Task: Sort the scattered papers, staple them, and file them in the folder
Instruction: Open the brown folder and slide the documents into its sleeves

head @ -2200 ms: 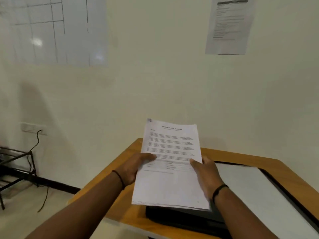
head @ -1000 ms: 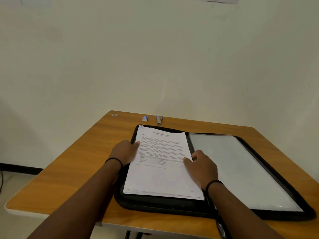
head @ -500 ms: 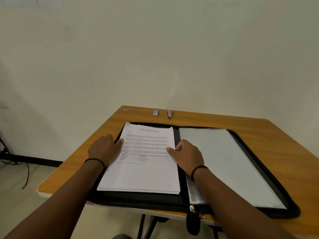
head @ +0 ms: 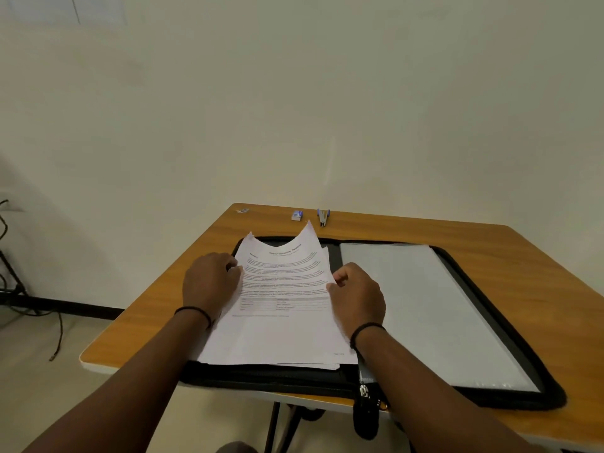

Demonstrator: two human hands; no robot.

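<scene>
Since half a second ago, the papers (head: 281,302) are bowing upward at their far corners, lying on the open folder's (head: 490,322) left half. Left hand (head: 209,282) and right hand (head: 358,297) are pinching their side edges. At twelve o'clock, a stapler (head: 323,216) is sitting on the table (head: 539,256).

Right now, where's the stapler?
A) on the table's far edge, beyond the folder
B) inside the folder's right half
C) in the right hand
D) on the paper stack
A: the stapler lies on the table near its far edge, past the open folder, beside a small box; both hands hold the paper stack.
</scene>
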